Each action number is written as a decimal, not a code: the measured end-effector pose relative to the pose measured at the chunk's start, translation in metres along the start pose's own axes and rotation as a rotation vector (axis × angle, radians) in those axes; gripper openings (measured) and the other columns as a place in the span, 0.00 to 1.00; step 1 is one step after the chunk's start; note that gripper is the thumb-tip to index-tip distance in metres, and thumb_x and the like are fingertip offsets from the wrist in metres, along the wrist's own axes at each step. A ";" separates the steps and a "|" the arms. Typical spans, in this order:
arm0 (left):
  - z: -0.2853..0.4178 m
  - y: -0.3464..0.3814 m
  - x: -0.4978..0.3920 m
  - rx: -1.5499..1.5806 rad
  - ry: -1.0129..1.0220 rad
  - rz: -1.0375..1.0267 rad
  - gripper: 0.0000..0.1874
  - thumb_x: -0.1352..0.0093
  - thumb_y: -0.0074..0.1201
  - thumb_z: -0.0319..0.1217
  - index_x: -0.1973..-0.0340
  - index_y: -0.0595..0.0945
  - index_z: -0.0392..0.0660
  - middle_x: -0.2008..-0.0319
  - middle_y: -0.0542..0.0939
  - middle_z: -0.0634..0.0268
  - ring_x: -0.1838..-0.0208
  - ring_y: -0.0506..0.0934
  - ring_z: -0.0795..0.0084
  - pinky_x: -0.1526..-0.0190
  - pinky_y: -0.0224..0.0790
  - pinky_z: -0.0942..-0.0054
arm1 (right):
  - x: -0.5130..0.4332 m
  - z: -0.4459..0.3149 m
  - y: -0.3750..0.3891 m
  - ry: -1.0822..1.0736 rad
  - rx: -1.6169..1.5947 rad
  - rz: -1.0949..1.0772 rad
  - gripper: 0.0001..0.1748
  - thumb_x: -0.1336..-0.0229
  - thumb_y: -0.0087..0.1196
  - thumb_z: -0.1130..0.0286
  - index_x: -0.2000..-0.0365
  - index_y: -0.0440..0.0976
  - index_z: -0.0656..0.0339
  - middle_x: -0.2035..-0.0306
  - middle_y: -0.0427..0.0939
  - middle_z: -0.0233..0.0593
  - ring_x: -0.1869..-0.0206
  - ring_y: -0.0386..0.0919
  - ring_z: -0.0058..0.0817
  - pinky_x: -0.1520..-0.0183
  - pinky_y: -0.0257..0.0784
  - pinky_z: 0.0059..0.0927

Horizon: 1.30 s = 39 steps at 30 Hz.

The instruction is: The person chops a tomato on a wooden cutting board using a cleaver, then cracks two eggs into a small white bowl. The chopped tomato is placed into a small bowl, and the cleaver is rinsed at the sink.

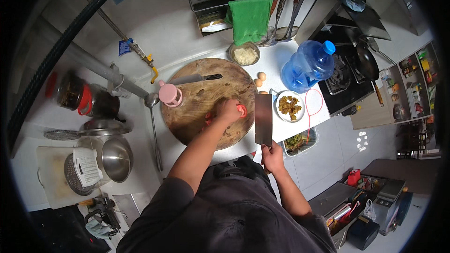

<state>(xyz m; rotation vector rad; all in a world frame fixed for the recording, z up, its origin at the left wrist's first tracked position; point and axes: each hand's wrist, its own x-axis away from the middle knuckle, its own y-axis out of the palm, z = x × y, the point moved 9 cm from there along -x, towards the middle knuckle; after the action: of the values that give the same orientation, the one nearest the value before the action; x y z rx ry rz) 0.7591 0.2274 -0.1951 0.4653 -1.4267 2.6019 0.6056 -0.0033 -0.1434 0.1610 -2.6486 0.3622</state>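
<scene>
My left hand [229,111] is closed around a red piece of food [242,110], which looks like tomato, over the right part of a round wooden chopping board [197,103]. More red pieces [208,119] lie on the board beside that hand. My right hand [272,157] grips the handle of a cleaver [263,117], whose broad blade points away from me, just right of the board. A second knife [186,79] with a black handle and a pink lidded cup [170,93] rest at the board's far left.
Beyond the board stands a bowl of rice [245,55]. Eggs [260,79], a white plate of brown food pieces [290,106] and a large blue water bottle [309,65] are to the right, before a gas stove [337,73]. A ladle [153,112] lies left.
</scene>
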 end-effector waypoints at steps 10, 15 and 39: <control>-0.080 -0.104 0.070 0.418 0.049 0.534 0.16 0.36 0.70 0.36 0.56 0.82 0.46 0.61 0.86 0.55 0.59 0.85 0.54 0.56 0.78 0.59 | 0.010 -0.016 0.049 -0.250 0.372 -0.301 0.17 0.40 0.58 0.69 0.55 0.78 0.71 0.76 0.80 0.58 0.69 0.83 0.53 0.62 0.78 0.48; -0.224 -0.108 0.168 0.438 -0.336 0.618 0.16 0.37 0.70 0.35 0.59 0.84 0.39 0.65 0.85 0.58 0.61 0.83 0.64 0.56 0.77 0.67 | -0.002 -0.019 0.153 -0.339 0.699 -0.562 0.18 0.39 0.55 0.63 0.56 0.79 0.67 0.63 0.84 0.63 0.57 0.83 0.62 0.49 0.78 0.57; -0.187 0.045 0.143 1.160 -0.684 0.458 0.18 0.32 0.63 0.23 0.52 0.70 0.36 0.66 0.81 0.51 0.74 0.85 0.60 0.79 0.79 0.64 | 0.030 -0.054 0.145 -0.482 0.898 -0.362 0.13 0.38 0.54 0.67 0.63 0.73 0.69 0.72 0.84 0.59 0.68 0.85 0.57 0.61 0.81 0.56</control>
<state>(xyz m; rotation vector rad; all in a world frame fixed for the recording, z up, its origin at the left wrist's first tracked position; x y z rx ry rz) 0.5742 0.3567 -0.2775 1.3541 0.1962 3.6298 0.5774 0.1489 -0.1159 1.1011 -2.5935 1.5053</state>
